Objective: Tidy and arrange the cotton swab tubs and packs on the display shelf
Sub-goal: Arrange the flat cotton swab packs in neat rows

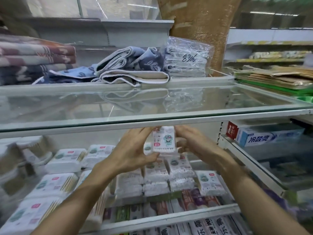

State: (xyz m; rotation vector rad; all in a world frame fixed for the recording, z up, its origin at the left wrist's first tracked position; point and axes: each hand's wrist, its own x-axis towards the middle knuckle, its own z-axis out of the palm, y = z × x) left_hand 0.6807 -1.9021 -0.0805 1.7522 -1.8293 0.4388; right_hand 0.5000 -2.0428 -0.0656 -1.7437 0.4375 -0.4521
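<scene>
"8306" on clear bag (187,59) (handwritten, black marker)

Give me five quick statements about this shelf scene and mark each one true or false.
1. Both hands hold one cotton swab pack up above the shelf. True: the left hand and right hand grip its sides.
2. The held pack lies flat among the others. False: it is lifted and stands upright.
3. Folded towels lie on the glass shelf above. True.
4. The plastic bag beside the towels reads 1200. False: it reads 8306.
5. The toothpaste box sits to the left of the hands. False: it is on the right.
</scene>
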